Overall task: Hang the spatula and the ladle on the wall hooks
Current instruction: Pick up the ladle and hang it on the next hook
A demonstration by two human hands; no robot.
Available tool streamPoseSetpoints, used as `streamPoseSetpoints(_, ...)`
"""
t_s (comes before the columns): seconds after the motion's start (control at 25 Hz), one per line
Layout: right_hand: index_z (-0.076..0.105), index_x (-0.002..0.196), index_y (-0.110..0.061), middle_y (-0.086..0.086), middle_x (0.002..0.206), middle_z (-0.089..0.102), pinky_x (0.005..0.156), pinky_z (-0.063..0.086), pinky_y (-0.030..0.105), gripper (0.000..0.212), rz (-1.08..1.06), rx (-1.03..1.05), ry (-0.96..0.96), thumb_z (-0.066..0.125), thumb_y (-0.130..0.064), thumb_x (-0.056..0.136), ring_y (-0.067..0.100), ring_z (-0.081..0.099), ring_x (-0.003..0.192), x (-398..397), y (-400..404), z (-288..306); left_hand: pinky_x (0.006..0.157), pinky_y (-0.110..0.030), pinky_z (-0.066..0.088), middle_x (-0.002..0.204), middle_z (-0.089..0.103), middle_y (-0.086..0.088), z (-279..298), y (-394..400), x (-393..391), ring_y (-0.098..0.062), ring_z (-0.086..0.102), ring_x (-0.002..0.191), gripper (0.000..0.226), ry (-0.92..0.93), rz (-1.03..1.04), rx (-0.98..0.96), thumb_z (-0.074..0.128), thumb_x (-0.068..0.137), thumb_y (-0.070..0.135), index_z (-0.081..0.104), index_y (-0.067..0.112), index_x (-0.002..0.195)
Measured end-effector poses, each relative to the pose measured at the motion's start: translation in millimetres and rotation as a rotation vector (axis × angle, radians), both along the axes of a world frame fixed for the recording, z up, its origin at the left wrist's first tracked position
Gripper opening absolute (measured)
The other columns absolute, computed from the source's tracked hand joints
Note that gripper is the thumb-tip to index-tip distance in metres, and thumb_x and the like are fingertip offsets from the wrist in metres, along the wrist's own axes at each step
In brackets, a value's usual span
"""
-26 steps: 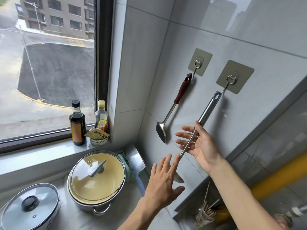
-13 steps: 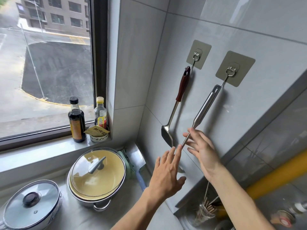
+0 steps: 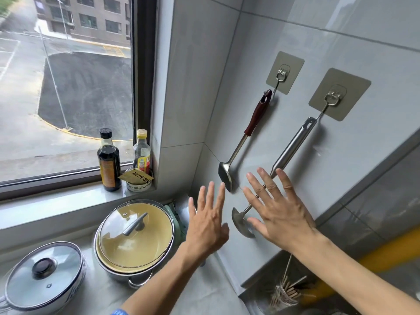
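A spatula [image 3: 247,137] with a dark red handle hangs from the left wall hook [image 3: 281,73] on the grey tiled wall. Beside it, an all-steel ladle [image 3: 288,155] hangs from the right wall hook [image 3: 333,98], its bowl low near the counter. My right hand [image 3: 277,208] is spread flat in front of the ladle's thin shaft, holding nothing. My left hand [image 3: 209,217] is also spread, just below the spatula's blade, with nothing in it.
A yellow pot with a glass lid [image 3: 136,233] and a second lidded pot [image 3: 43,276] sit on the counter at the left. Two sauce bottles [image 3: 109,160] and a small bowl [image 3: 138,183] stand on the windowsill. A holder of chopsticks [image 3: 286,294] stands below my right arm.
My right hand has let go of the ladle's shaft and opened flat in front of it. My left hand stays open. The spatula has swung slightly on its hook.
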State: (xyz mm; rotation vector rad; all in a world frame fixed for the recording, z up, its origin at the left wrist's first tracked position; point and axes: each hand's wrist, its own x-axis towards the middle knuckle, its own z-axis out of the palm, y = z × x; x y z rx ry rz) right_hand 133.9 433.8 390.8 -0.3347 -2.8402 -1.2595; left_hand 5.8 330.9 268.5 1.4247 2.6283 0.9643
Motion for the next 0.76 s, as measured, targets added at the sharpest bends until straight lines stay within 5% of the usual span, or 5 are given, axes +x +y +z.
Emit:
streamPoseSetpoints(0.2,0.025,0.151,-0.018,0.018,0.162,0.011,0.113,-0.015,0.066,0.076,-0.041,0.095,-0.043,0.032,-0.064,0.09,0.042,-0.009,0.146,-1,13,-9,0.117,-0.059,0.007,0.165,-0.002,-0.003,13,27,-32,-0.029,-0.005,0.149,0.101,0.016,-0.004,-0.016,0.053,0.076,0.01,-0.01,0.03,0.152)
streamPoseSetpoints(0.56,0.021,0.152,-0.017,0.019,0.161,0.002,0.112,-0.018,0.066,0.078,-0.055,0.082,-0.079,0.032,-0.063,0.09,0.041,-0.012,0.146,1,12,-21,0.115,-0.062,0.008,0.165,-0.003,0.0,15,53,-35,-0.029,-0.003,0.149,0.111,0.092,-0.148,-0.051,0.069,0.076,0.02,-0.012,0.031,0.151)
streamPoseSetpoints(0.76,0.031,0.149,-0.016,0.02,0.161,0.015,0.114,-0.012,0.065,0.078,-0.056,0.058,-0.106,0.041,-0.063,0.087,0.041,-0.001,0.148,-1,12,-22,0.116,-0.062,0.01,0.165,0.0,0.002,16,56,-38,-0.027,-0.002,0.149,0.113,0.042,-0.172,-0.027,0.071,0.076,0.019,-0.014,0.034,0.15)
